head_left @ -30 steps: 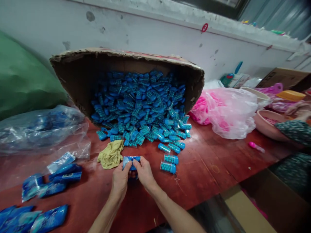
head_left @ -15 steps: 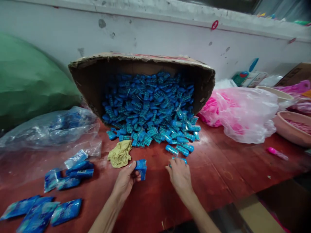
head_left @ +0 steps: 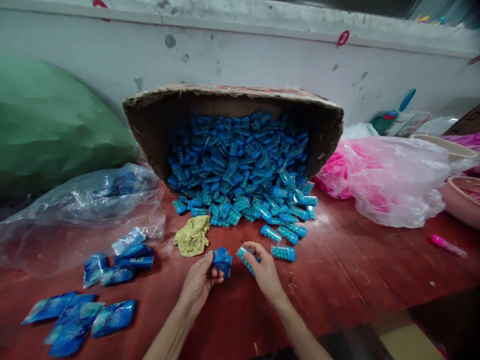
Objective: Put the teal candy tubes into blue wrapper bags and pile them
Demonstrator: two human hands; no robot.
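Observation:
My left hand [head_left: 202, 277] is closed on a blue packet [head_left: 222, 261] low in the middle. Just right of it, my right hand [head_left: 264, 267] grips a small clear tube of turquoise beads [head_left: 245, 257], tilted, its far end partly covered by my fingers. A small gap separates packet and tube. Another bead tube [head_left: 283, 253] lies on the table to the right of my right hand. Behind my hands, a cardboard box [head_left: 146, 135] on its side holds a heap of bead tubes [head_left: 232, 165] that spills onto the red table [head_left: 337, 260].
Several blue packets [head_left: 114, 317] lie at the left, near a clear plastic bag [head_left: 86, 200] and a green sack [head_left: 63, 120]. A crumpled yellow cloth [head_left: 192, 236] is before the box. Rightward are a pink-filled bag [head_left: 401, 175], a pink tube [head_left: 446, 245] and a basin [head_left: 463, 202].
My right hand has moved left toward my left hand, now with a bead tube in its fingers. The view has shifted slightly, and a tube shows where my right hand was.

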